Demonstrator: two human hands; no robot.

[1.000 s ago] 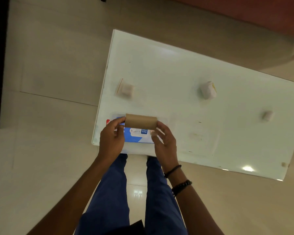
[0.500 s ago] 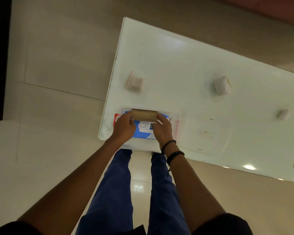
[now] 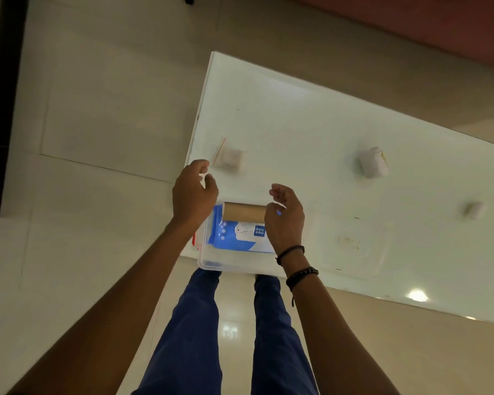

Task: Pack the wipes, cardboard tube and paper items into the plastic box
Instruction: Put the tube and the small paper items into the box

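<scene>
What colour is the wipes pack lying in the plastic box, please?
The wipes pack is blue with a white label, seen in the head view.

Cardboard tube on the wipes pack inside the plastic box, both hands seemingly clear of it.

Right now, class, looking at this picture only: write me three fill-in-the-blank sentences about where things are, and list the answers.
1. The tube lies inside the clear ____.
2. Under the tube lies a blue pack of ____.
3. Neither the left hand nor the right hand holds anything; both are ____.

Answers: box; wipes; open
</scene>
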